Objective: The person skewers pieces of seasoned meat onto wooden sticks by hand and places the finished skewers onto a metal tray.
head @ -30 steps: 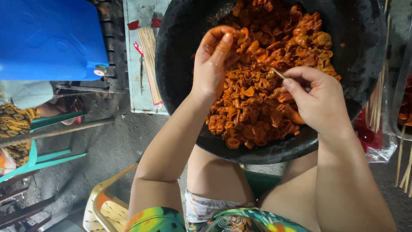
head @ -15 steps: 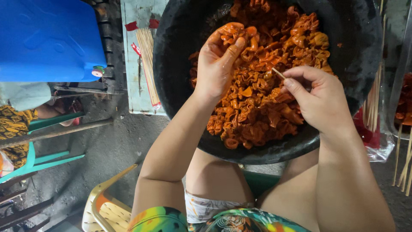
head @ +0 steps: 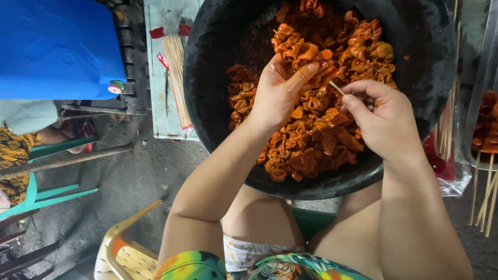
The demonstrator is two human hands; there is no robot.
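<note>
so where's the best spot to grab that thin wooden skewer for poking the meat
Grip the skewer low on its shaft from the right, as the right hand pinches it: the bare tip points up-left toward the meat at the left hand.

You are sitting in a makeshift street-food prep spot, not a fitted kitchen. The wide black pan (head: 415, 62) on your lap is heaped with orange-red sauced meat pieces (head: 311, 135). Left of the pan, a bundle of bamboo skewers (head: 176, 78) lies on a worn painted board (head: 161, 103). Further left of the pan stand a blue plastic container (head: 57, 46) and a green plastic chair (head: 46, 192) on a bare, stained concrete floor (head: 135, 176). Right of the pan lie filled skewers (head: 485, 129).
</note>
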